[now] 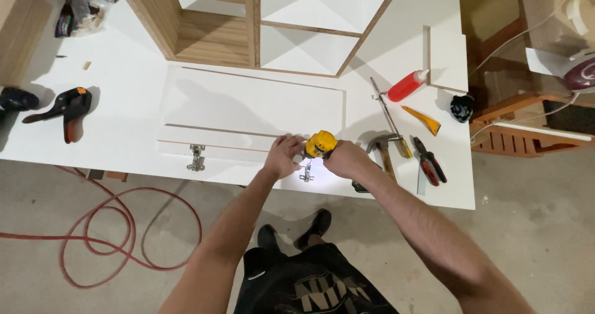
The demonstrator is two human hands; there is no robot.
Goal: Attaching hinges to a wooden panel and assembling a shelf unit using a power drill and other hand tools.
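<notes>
My right hand (346,159) grips a yellow and black cordless drill (320,144) pointed down at a metal cabinet hinge (306,175) near the front edge of a white door panel (248,106). My left hand (284,157) rests on the panel right beside the drill's nose, fingers curled around the hinge area. A light from the drill brightens the spot at the hinge. A second hinge (196,158) sits fixed on the same panel edge, further left.
On the white worktable (111,128) lie a hammer (383,150), red-handled pliers (428,160), a red glue bottle (408,85), an orange wedge (422,119) and a black clamp (69,108). A wooden cabinet carcass (248,23) stands behind. A red cord (105,227) loops on the floor.
</notes>
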